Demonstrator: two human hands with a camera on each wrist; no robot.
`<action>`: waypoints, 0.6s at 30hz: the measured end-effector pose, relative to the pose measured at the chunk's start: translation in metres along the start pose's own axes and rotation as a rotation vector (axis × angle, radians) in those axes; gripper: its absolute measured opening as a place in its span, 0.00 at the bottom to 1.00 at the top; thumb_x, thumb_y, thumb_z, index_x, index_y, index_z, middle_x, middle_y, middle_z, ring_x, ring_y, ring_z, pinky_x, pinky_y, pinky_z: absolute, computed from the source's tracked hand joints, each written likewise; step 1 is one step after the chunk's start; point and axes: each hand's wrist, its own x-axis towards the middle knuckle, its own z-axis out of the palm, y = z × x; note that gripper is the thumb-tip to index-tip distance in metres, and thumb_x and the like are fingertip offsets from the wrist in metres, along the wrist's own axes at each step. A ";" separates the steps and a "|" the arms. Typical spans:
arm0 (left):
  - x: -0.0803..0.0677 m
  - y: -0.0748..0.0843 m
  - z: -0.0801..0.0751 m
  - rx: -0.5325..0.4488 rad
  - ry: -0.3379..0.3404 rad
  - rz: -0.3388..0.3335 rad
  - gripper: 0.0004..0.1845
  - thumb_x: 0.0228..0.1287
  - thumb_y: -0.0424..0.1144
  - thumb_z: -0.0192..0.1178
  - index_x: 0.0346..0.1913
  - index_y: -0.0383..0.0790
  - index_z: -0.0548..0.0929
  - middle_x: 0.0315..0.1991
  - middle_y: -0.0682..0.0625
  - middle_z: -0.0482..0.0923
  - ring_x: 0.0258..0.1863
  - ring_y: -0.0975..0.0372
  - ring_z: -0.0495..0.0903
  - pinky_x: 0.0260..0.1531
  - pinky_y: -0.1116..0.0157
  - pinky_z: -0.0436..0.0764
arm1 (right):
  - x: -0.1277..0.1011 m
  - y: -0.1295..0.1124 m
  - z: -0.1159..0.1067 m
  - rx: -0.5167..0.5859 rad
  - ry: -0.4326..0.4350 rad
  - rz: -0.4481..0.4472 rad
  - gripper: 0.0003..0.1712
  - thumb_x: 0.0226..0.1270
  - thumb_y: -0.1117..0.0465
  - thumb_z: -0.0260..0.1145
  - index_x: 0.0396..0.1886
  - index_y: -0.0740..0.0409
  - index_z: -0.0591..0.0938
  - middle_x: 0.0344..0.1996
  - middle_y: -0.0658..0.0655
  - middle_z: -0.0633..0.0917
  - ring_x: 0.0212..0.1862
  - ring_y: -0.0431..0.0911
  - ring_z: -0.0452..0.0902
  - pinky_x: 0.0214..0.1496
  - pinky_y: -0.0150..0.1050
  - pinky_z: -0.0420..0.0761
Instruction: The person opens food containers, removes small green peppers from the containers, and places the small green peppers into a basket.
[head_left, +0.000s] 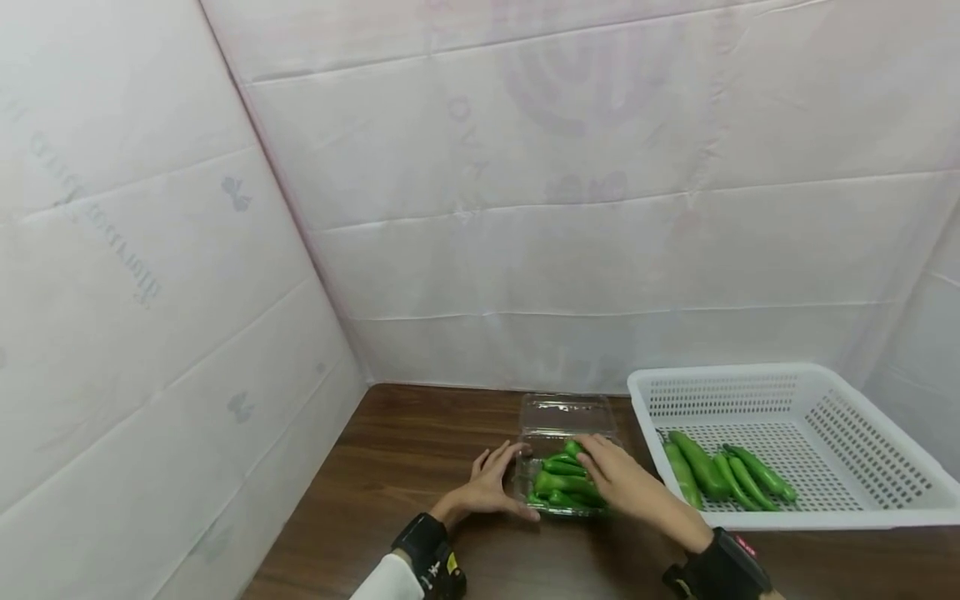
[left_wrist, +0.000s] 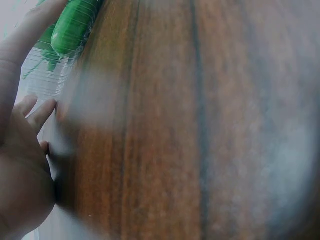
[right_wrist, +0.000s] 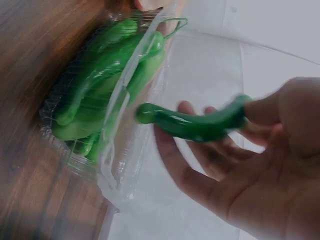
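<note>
A clear plastic clamshell box stands on the brown table with its lid folded back toward the wall. Several green peppers lie inside it. My left hand is at the box's left side, its fingers and thumb spread along the edge. In the left wrist view, a finger crosses in front of the box. Over the box's right part is my right hand. It pinches a curved green chili pepper between thumb and fingers, above the other peppers, as the right wrist view shows.
At the right, a white perforated plastic basket holds several more green peppers toward its left side. White sheeting walls off the back and both sides of the wooden table.
</note>
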 end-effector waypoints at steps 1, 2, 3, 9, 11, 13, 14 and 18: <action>0.000 0.000 0.000 0.002 0.002 0.003 0.59 0.43 0.65 0.80 0.78 0.61 0.58 0.81 0.47 0.55 0.83 0.45 0.42 0.75 0.36 0.35 | 0.000 -0.001 -0.001 0.009 0.032 0.009 0.20 0.84 0.62 0.50 0.68 0.66 0.73 0.35 0.52 0.82 0.35 0.38 0.76 0.45 0.46 0.81; 0.001 0.000 0.000 -0.001 0.001 0.001 0.59 0.43 0.64 0.80 0.78 0.62 0.58 0.82 0.46 0.55 0.83 0.45 0.42 0.75 0.35 0.35 | 0.000 -0.001 -0.003 0.029 0.068 0.019 0.20 0.84 0.63 0.50 0.68 0.66 0.73 0.31 0.50 0.80 0.32 0.36 0.74 0.43 0.44 0.80; 0.001 0.001 -0.001 -0.002 -0.002 0.000 0.59 0.43 0.64 0.80 0.78 0.62 0.58 0.82 0.45 0.54 0.83 0.45 0.42 0.75 0.35 0.35 | 0.000 -0.002 -0.005 0.031 0.112 0.027 0.20 0.84 0.63 0.49 0.67 0.66 0.74 0.27 0.48 0.78 0.29 0.34 0.71 0.45 0.45 0.81; 0.001 -0.001 -0.001 0.004 -0.016 -0.005 0.60 0.43 0.68 0.78 0.79 0.65 0.56 0.83 0.44 0.51 0.83 0.44 0.40 0.76 0.36 0.33 | -0.001 -0.008 -0.015 0.029 0.386 0.064 0.18 0.82 0.68 0.51 0.63 0.67 0.78 0.29 0.50 0.76 0.30 0.34 0.66 0.35 0.35 0.75; 0.002 -0.003 0.000 0.006 -0.009 0.008 0.61 0.43 0.67 0.78 0.79 0.64 0.56 0.82 0.43 0.52 0.83 0.43 0.41 0.76 0.35 0.33 | -0.004 -0.010 -0.019 0.077 0.408 0.099 0.19 0.83 0.67 0.49 0.65 0.67 0.77 0.32 0.53 0.77 0.31 0.35 0.66 0.32 0.33 0.71; 0.003 -0.005 0.001 0.013 -0.004 0.017 0.61 0.43 0.66 0.79 0.80 0.62 0.56 0.82 0.43 0.53 0.83 0.43 0.42 0.76 0.35 0.34 | -0.007 -0.012 -0.025 0.186 0.382 0.150 0.20 0.84 0.65 0.47 0.68 0.66 0.75 0.34 0.55 0.78 0.30 0.36 0.67 0.31 0.33 0.73; 0.003 -0.006 0.001 0.016 -0.003 0.011 0.61 0.43 0.66 0.79 0.80 0.63 0.56 0.82 0.44 0.54 0.83 0.46 0.42 0.76 0.37 0.33 | -0.008 -0.013 -0.028 0.269 0.355 0.189 0.21 0.85 0.63 0.46 0.70 0.65 0.73 0.35 0.55 0.78 0.29 0.36 0.67 0.30 0.33 0.73; 0.002 -0.004 -0.001 0.029 -0.006 0.024 0.62 0.43 0.65 0.79 0.80 0.58 0.56 0.82 0.43 0.55 0.83 0.45 0.43 0.76 0.36 0.34 | -0.010 -0.018 -0.043 0.625 0.223 0.336 0.26 0.87 0.60 0.38 0.77 0.62 0.64 0.37 0.54 0.75 0.25 0.37 0.62 0.25 0.32 0.70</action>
